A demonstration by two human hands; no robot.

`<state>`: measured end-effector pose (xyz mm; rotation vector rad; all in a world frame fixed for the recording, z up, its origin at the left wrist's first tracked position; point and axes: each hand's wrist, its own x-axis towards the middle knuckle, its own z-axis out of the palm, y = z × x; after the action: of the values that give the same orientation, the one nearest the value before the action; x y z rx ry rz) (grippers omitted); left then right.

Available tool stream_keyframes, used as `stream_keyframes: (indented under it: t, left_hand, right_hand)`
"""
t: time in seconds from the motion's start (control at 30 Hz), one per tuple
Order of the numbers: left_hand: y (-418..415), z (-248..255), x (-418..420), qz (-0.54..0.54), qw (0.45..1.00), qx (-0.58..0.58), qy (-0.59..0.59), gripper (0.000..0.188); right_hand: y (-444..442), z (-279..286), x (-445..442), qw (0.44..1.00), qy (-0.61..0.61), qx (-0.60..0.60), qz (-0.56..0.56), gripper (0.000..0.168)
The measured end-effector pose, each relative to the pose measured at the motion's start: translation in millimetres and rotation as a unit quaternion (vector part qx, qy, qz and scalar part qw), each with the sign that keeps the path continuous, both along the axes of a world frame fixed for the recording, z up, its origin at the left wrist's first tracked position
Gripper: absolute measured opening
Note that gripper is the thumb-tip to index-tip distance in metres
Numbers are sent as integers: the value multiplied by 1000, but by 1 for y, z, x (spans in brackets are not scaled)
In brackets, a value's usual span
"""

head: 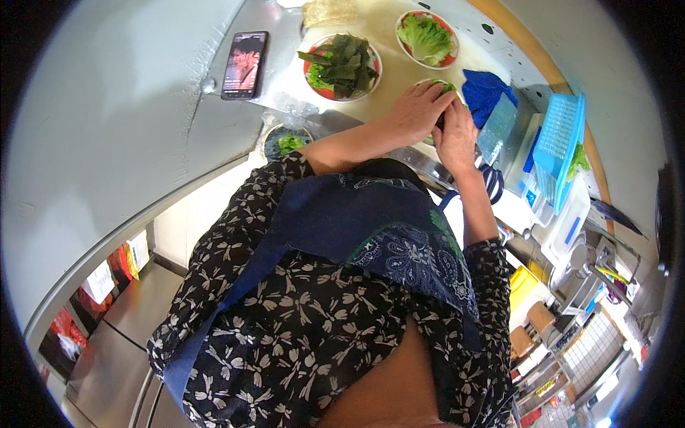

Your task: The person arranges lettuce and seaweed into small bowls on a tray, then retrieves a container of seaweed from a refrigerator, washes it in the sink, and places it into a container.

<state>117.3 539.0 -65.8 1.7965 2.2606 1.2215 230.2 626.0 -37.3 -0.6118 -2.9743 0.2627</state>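
My left hand (416, 111) and my right hand (458, 134) meet over a bowl (427, 83) on the worktop, their fingers overlapping. Green lettuce (447, 87) shows past the fingertips, and a dark green piece (440, 122), possibly kelp, shows between the hands. Most of this bowl is hidden, so I cannot tell how firmly either hand grips its contents. Left of it stands a red-patterned bowl (376, 85) heaped with dark kelp strips (348, 67) over lettuce. Behind my hands, another patterned bowl (400, 49) holds lettuce leaves (425, 38).
A phone (245, 67) with a lit screen lies at the left. Beside my right hand are a blue cloth (484, 96) and a cleaver-like blade (497, 128). Blue plastic baskets (559, 144) stand farther right. Below the counter edge, a dark container (273, 143) holds lettuce scraps.
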Motion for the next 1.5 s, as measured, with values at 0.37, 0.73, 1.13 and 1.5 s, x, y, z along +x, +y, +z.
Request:
stream_keyframes:
  t: [0.37,0.73,1.13,1.5]
  left_hand:
    - [-109,31,-119,110,973,-180,95,26]
    - [-128,8,-132,202,968,-124,-85,14]
    - [-147,6,-150,131,790,115,-587,6]
    - [-152,22,-152,99,849,46,-516,7]
  right_hand:
    - [2,33,21,997,78,-1,-12,34]
    - [-32,15,-62,970,143,-113,162,30]
    - [-50,-17,-127,978,126,-53,155,24]
    - [-85,-18,-143,964,144,-213,64,23]
